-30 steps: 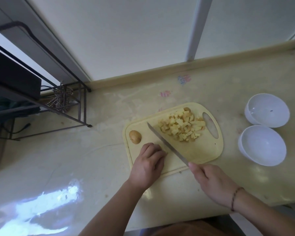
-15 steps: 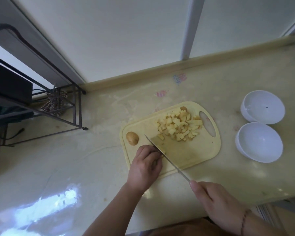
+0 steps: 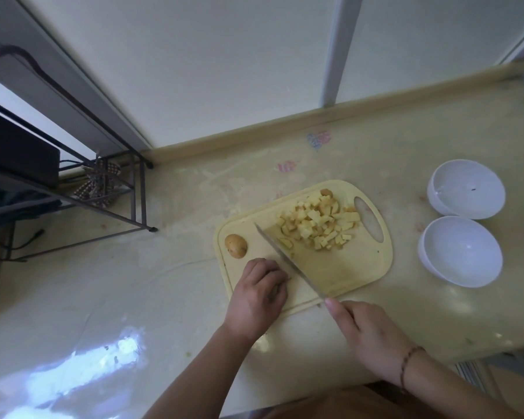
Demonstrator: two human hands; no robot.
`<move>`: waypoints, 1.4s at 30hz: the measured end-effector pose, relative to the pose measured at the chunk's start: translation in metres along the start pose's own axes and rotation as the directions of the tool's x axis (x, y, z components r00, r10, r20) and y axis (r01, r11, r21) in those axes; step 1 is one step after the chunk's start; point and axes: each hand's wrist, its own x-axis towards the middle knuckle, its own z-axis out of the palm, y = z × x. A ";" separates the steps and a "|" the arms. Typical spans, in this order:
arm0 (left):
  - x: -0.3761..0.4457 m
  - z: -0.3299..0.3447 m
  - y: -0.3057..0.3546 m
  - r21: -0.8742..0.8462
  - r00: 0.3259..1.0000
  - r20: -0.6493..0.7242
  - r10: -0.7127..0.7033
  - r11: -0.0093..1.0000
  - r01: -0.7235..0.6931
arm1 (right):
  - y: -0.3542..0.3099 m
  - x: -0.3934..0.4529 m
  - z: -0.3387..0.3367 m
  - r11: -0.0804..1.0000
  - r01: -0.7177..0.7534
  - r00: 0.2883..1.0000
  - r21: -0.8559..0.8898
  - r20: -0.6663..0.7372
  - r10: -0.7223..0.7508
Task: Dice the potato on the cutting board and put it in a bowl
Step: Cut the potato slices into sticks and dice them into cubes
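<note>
Where left hand [image 3: 256,293] curls, potato hidden.

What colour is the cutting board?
Pale yellow; the cutting board shows best in the head view.

We see soft, even daylight, rather dim and yellowish, with no hard shadows; the hands throw only faint ones. A bright bluish-white glare [image 3: 73,370] lies on the glossy counter [image 3: 170,297] at lower left. The wide lens bends the wall edge [image 3: 330,128] and the dark rack [image 3: 82,164] near the borders. Focus is slightly soft throughout, and the potato cubes [image 3: 318,225] lack crisp edges
</note>
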 end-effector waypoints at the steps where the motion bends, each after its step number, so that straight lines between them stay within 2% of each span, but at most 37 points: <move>1: -0.001 0.000 -0.001 0.007 1.000 -0.001 0.004 1.000 -0.004 | 0.002 -0.001 -0.003 1.000 -0.016 1.000 0.026 -0.002 0.016; 7: -0.011 -0.002 -0.002 0.001 0.999 -0.049 -0.004 1.000 0.004 | 0.004 -0.012 0.004 0.999 0.017 1.000 0.047 0.022 -0.018; 17: -0.008 -0.001 -0.005 -0.026 1.000 -0.024 -0.005 1.000 0.004 | 0.017 -0.030 0.019 0.999 -0.014 0.998 0.046 0.060 0.011; 21: -0.009 0.001 -0.006 -0.046 0.999 -0.034 -0.011 0.999 0.009 | 0.022 -0.039 0.023 0.997 -0.059 0.998 0.043 0.029 0.057; 24: -0.009 0.001 -0.007 -0.049 0.998 -0.055 -0.004 0.999 0.002 | 0.012 -0.031 0.027 1.000 -0.004 0.999 -0.006 0.040 0.004; 28: -0.009 -0.001 -0.005 -0.044 0.998 -0.067 0.001 0.999 -0.004 | -0.003 -0.012 0.023 0.998 0.041 0.998 -0.039 -0.037 -0.043; 32: -0.008 -0.003 -0.005 -0.041 0.998 -0.061 0.014 0.999 -0.017 | 0.002 -0.011 0.013 1.000 0.026 0.998 0.005 -0.058 -0.026; 34: -0.012 -0.007 -0.003 -0.069 0.994 -0.101 -0.027 0.997 0.020 | 0.004 -0.014 0.011 0.999 0.040 0.998 -0.005 -0.052 -0.040; 36: -0.019 -0.013 0.002 -0.145 0.957 -0.210 -0.198 0.975 0.170 | 0.008 -0.019 0.013 0.996 0.081 0.995 -0.040 -0.047 -0.083; 37: -0.021 -0.015 0.005 -0.212 0.908 -0.274 -0.318 0.941 0.266 | 0.011 -0.023 0.013 0.992 0.103 0.994 -0.068 -0.035 -0.105; 40: -0.020 -0.023 0.016 -0.484 0.688 -0.359 -0.630 0.756 0.440 | 0.024 -0.034 0.016 0.968 0.132 0.991 -0.214 0.010 -0.133; 42: -0.016 -0.028 0.018 -0.563 0.585 -0.362 -0.726 0.670 0.483 | 0.034 -0.042 0.021 0.943 0.119 0.992 -0.312 -0.012 -0.129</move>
